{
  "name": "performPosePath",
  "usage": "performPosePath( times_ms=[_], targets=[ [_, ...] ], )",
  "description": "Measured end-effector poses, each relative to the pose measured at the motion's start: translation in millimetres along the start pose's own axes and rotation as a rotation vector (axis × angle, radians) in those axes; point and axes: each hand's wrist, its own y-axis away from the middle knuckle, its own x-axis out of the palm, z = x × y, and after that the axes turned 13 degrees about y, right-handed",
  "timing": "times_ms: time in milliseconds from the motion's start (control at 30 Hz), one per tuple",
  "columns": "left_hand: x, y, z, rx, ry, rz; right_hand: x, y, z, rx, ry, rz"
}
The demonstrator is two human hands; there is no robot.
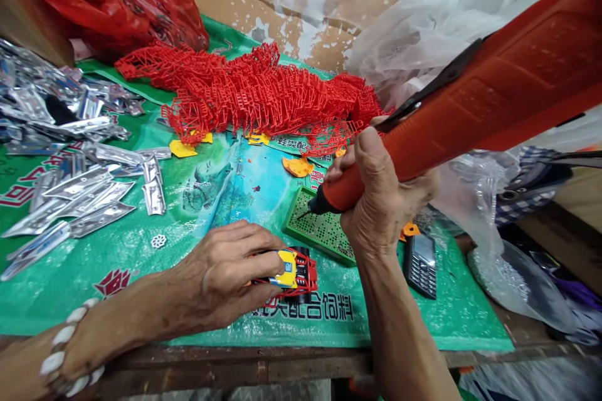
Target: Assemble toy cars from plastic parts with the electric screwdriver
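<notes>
My left hand is closed around a small toy car, yellow and red with dark wheels, low over the green sheet. Part of the car is hidden under my fingers. In my right hand is a red electric screwdriver, my fingers wrapped round its body near the dark nose. Its thin bit points down at a green perforated tray with small screws in its holes. Whether the bit touches a screw, I cannot tell.
Behind lies a long heap of red plastic frames. Silvery parts are piled at left, below a red plastic bag. A keypad phone lies right of the tray, beside a clear bag. A small white wheel-like piece lies at left.
</notes>
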Motion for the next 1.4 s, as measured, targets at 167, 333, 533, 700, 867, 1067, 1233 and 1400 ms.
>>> performPosePath(
  times_ms=[167, 333, 533, 700, 867, 1067, 1233, 1400],
  targets=[
    [-0.7, 1, 0, -0.008, 0.003, 0.018, 0, 2, 0, -0.029, 0.014, 0.046],
    [-0.1, 7, 2, -0.065, 0.066, 0.026, 0, 3, -3, -0.019, 0.077, 0.047],
    [1.6, 8, 2, -0.192, 0.029, -0.007, 3, 2, 2, -0.041, 0.011, 0.019],
    [1.5, 7, 5, -0.181, 0.036, -0.006, 5, -4, 34, -0.073, -0.051, -0.102],
    [4.0, 12, 9, -0.188, 0.065, 0.005, -5, 4, 67, 0.018, -0.166, 0.025],
    [5.3, 16, 10, -0.224, 0.083, 0.006, -13, 25, 74, 0.093, -0.22, 0.161],
    [3.9, 14, 9, -0.24, 0.095, 0.02, -11, 25, 72, 0.074, -0.07, 0.117],
    [3.5, 15, 9, -0.239, 0.09, 0.037, -14, 27, 70, 0.096, -0.089, 0.152]
  ],
)
